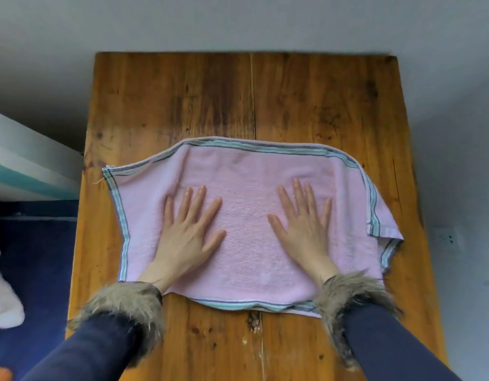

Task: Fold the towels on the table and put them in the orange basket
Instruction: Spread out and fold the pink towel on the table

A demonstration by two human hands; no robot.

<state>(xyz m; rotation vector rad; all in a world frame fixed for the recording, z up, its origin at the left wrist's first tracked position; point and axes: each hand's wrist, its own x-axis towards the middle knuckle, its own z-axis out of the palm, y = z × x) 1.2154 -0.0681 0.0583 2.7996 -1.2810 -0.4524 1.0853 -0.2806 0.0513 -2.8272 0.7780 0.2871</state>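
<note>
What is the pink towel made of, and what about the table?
The pink towel looks like soft looped terry cloth, probably cotton: fuzzy, matte, with woven green and grey stripes at its edges. The table looks like solid wood, with visible grain, knots, dark stains and a faint sheen.

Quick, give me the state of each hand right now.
Left hand: open, fingers spread, pressing flat on the pink towel.
Right hand: open, fingers spread, pressing flat on the same towel; holding nothing.
</note>
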